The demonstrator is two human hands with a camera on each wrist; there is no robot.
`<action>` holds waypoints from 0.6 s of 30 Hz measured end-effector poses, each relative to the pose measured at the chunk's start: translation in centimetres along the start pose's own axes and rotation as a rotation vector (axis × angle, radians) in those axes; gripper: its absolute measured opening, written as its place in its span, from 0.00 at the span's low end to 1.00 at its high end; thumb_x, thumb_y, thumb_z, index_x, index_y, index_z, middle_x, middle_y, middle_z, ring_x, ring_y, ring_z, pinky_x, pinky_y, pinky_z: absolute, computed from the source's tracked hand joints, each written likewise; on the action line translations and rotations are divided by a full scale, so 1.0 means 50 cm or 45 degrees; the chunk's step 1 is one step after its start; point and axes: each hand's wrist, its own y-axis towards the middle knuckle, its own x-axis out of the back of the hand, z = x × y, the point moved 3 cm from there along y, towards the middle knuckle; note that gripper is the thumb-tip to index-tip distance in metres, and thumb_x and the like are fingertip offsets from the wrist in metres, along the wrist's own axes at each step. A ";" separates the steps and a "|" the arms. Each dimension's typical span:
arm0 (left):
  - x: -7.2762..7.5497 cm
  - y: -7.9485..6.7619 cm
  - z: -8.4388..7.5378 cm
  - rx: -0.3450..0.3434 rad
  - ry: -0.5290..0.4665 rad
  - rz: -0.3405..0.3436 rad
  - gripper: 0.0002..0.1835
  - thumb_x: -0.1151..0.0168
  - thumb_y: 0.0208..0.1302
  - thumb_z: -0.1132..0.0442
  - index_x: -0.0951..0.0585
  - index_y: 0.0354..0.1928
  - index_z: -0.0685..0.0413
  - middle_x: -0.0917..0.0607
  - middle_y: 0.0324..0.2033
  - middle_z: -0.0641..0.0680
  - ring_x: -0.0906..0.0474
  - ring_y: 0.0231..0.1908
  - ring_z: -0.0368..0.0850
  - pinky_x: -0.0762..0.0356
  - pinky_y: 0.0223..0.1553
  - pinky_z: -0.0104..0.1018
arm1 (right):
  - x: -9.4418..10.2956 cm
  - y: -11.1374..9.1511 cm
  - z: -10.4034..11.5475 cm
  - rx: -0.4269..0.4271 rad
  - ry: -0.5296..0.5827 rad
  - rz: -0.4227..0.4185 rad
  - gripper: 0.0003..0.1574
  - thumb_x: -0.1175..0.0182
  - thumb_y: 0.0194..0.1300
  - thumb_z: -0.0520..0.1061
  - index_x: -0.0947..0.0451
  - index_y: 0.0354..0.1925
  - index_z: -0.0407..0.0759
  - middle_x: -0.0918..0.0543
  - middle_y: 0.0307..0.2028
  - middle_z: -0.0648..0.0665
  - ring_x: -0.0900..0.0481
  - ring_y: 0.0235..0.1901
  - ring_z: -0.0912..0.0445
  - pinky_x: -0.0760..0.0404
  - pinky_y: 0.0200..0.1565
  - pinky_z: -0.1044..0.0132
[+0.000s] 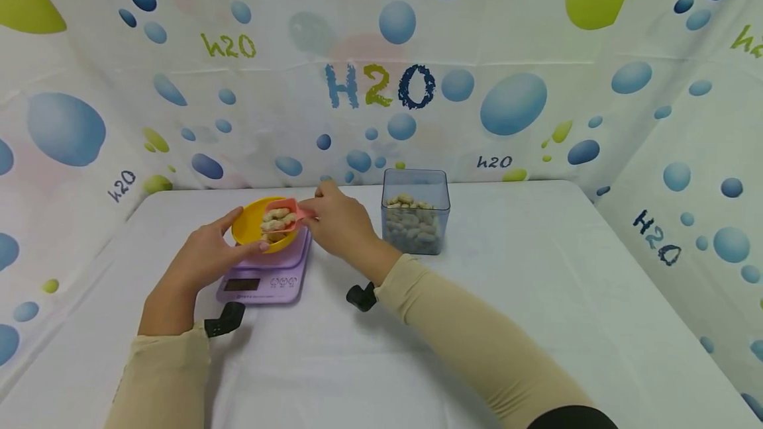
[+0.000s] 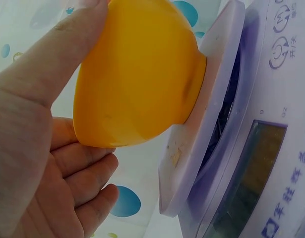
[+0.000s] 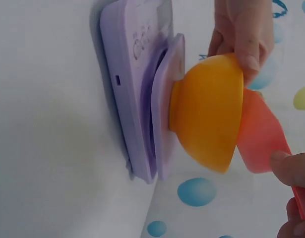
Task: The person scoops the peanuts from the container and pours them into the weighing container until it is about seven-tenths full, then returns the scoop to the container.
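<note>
A yellow bowl [image 1: 243,228] stands on the platform of a purple kitchen scale [image 1: 277,290]. My left hand [image 1: 203,253] holds the bowl by its rim, thumb at the near side and fingers at the far side. In the left wrist view, the bowl's base [image 2: 194,91] sits on the scale's plate. My right hand [image 1: 346,224] pinches the handle of a pink scoop [image 3: 261,139]. Unshelled peanuts [image 1: 277,216] fill the scoop, which is over the bowl's opening. A few peanuts show in the bowl under the scoop.
To the right of the scale stands a clear bluish square container [image 1: 415,243], partly filled with peanuts [image 1: 405,202]. A white cloth covers the table [image 1: 507,283], and a patterned curtain [image 1: 268,124] hangs behind it. The scale's display [image 1: 241,285] is dark.
</note>
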 end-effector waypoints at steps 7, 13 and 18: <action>-0.004 -0.001 0.006 -0.008 0.000 -0.009 0.64 0.45 0.50 0.20 0.56 0.79 0.50 0.42 0.71 0.75 0.46 0.67 0.77 0.42 0.62 0.75 | -0.008 -0.005 0.027 0.254 -0.410 -0.141 0.17 0.45 0.73 0.48 0.17 0.55 0.58 0.32 0.37 0.50 0.32 0.21 0.61 0.32 0.19 0.78; -0.003 -0.003 0.004 -0.053 0.007 -0.040 0.62 0.44 0.53 0.22 0.54 0.78 0.53 0.40 0.70 0.75 0.44 0.68 0.76 0.42 0.63 0.73 | -0.008 -0.013 0.031 0.384 -0.587 -0.255 0.16 0.44 0.72 0.48 0.17 0.54 0.54 0.25 0.41 0.48 0.27 0.25 0.60 0.23 0.24 0.77; 0.000 -0.004 0.002 -0.067 0.002 -0.045 0.61 0.44 0.54 0.23 0.53 0.78 0.53 0.40 0.70 0.74 0.44 0.68 0.76 0.42 0.64 0.72 | 0.000 -0.017 0.025 0.430 -0.619 -0.353 0.15 0.44 0.72 0.44 0.16 0.52 0.52 0.23 0.39 0.48 0.24 0.24 0.59 0.25 0.20 0.75</action>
